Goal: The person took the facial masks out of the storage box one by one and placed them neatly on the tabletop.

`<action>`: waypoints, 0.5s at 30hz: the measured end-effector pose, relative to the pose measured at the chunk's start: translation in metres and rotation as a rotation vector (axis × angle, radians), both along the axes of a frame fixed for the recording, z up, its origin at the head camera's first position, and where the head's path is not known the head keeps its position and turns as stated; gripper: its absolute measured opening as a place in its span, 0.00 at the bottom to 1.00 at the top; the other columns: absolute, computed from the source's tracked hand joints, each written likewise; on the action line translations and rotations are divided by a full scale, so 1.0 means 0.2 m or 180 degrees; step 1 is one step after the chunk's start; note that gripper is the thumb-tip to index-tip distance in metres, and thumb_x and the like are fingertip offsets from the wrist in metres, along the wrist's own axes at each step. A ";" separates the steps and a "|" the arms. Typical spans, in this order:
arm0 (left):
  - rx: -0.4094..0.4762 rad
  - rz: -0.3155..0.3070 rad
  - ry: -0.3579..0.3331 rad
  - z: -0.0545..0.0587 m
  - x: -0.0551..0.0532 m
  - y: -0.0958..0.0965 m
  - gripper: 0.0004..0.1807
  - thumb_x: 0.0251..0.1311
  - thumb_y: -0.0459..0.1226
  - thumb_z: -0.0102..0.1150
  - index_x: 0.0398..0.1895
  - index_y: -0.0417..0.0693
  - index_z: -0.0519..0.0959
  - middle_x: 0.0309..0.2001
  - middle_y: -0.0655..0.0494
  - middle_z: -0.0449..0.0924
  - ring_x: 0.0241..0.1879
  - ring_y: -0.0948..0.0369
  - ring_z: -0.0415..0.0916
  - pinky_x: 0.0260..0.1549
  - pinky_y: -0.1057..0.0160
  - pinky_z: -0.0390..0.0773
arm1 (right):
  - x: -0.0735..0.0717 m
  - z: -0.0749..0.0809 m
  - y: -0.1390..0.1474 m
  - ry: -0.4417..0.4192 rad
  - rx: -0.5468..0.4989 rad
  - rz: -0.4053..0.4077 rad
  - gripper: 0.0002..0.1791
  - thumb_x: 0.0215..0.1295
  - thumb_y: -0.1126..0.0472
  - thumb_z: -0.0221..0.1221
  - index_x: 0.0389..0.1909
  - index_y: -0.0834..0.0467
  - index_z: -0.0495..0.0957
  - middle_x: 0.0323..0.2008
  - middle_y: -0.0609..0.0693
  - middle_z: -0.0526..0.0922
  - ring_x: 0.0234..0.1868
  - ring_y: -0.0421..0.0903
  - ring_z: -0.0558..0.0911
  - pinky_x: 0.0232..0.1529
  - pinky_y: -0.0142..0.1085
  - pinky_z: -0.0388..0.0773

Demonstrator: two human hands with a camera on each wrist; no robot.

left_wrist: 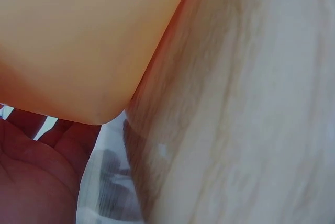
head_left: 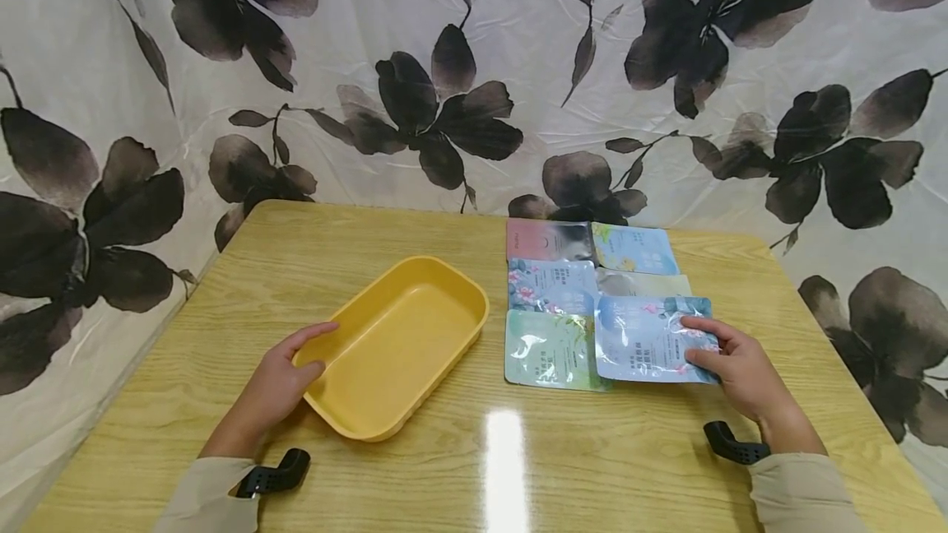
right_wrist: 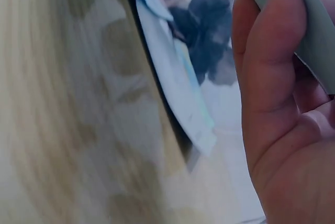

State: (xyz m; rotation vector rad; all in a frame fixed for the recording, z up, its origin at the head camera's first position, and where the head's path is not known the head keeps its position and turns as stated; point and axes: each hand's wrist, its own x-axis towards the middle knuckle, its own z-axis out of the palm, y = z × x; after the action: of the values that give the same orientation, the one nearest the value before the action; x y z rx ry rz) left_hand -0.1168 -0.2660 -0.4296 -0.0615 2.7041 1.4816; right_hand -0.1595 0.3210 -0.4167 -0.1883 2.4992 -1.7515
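My left hand (head_left: pixel 270 381) grips the near left end of a yellow plastic basin (head_left: pixel 400 352), its thumb over the rim. In the left wrist view, fingers reach under the basin's pale orange-looking wall (left_wrist: pixel 89 56). Between thumb and fingers, my right hand (head_left: pixel 748 368) pinches the right edge of a blue floral sheet mask packet (head_left: pixel 637 340). That packet overlaps a green packet (head_left: pixel 548 348) and a pale packet (head_left: pixel 644 282), partly hiding both. Seen from the right wrist, the held packet (right_wrist: pixel 320 41) is tilted, close to the camera, with the thumb pressed on it.
Behind lie another blue floral packet (head_left: pixel 550 286), a pink and grey packet (head_left: pixel 548 238) and a light blue packet with yellow flowers (head_left: pixel 635 247). All rest on a wooden table (head_left: pixel 400 484). A flower-printed curtain (head_left: pixel 333 39) hangs along its back and sides.
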 end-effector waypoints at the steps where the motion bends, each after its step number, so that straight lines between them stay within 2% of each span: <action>1: -0.0011 0.0001 -0.0004 0.00 0.00 0.00 0.30 0.65 0.27 0.51 0.72 0.42 0.68 0.72 0.35 0.59 0.59 0.45 0.61 0.42 0.63 0.67 | 0.00 -0.01 0.02 -0.0025 -0.0058 -0.0015 0.22 0.69 0.69 0.59 0.64 0.57 0.77 0.49 0.34 0.75 0.42 0.33 0.78 0.38 0.28 0.79; 4: -0.0022 0.0009 -0.0027 0.00 0.00 0.00 0.30 0.65 0.28 0.51 0.72 0.42 0.68 0.73 0.36 0.59 0.59 0.45 0.61 0.47 0.61 0.65 | 0.01 -0.03 0.06 -0.0075 -0.0036 -0.0072 0.22 0.69 0.69 0.59 0.63 0.52 0.78 0.48 0.31 0.74 0.42 0.32 0.78 0.39 0.27 0.78; 6: -0.0001 0.0016 -0.0040 0.00 0.00 0.00 0.30 0.65 0.28 0.51 0.72 0.43 0.68 0.73 0.36 0.58 0.59 0.45 0.60 0.47 0.59 0.64 | 0.02 -0.04 0.08 -0.0108 0.0089 -0.0128 0.22 0.69 0.68 0.60 0.63 0.51 0.78 0.47 0.31 0.74 0.42 0.31 0.77 0.39 0.27 0.78; 8: 0.0013 0.0016 -0.0038 0.00 -0.01 0.00 0.30 0.65 0.28 0.51 0.72 0.43 0.68 0.73 0.36 0.58 0.60 0.45 0.60 0.47 0.60 0.65 | 0.02 -0.05 0.10 -0.0164 0.0113 -0.0161 0.22 0.69 0.68 0.59 0.61 0.46 0.79 0.45 0.32 0.75 0.40 0.32 0.78 0.36 0.28 0.78; 10: 0.0028 0.0014 -0.0020 -0.01 -0.01 0.00 0.30 0.65 0.27 0.51 0.71 0.42 0.68 0.73 0.36 0.59 0.59 0.45 0.60 0.44 0.61 0.66 | 0.02 -0.06 0.12 -0.0228 -0.0011 -0.0157 0.23 0.69 0.70 0.58 0.57 0.41 0.81 0.43 0.34 0.77 0.37 0.34 0.79 0.33 0.29 0.78; 13: 0.0042 0.0013 -0.0006 -0.01 -0.01 0.00 0.30 0.64 0.27 0.51 0.71 0.42 0.68 0.73 0.36 0.59 0.59 0.44 0.60 0.41 0.63 0.67 | 0.02 -0.08 0.13 -0.0361 -0.0379 -0.0114 0.27 0.69 0.73 0.57 0.51 0.35 0.81 0.40 0.38 0.80 0.36 0.37 0.81 0.29 0.30 0.79; 15: 0.0040 0.0014 -0.0011 -0.01 -0.01 0.00 0.30 0.64 0.27 0.51 0.71 0.42 0.68 0.73 0.36 0.59 0.60 0.45 0.60 0.43 0.63 0.66 | 0.02 -0.09 0.13 -0.0403 -0.0549 -0.0099 0.27 0.69 0.74 0.56 0.50 0.35 0.81 0.40 0.40 0.80 0.35 0.37 0.82 0.27 0.31 0.79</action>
State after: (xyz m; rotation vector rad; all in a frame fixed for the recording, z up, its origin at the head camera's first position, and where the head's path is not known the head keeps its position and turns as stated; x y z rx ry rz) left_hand -0.1182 -0.2662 -0.4311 -0.0693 2.6935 1.4982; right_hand -0.1559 0.3470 -0.4356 -0.0478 2.2772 -1.9266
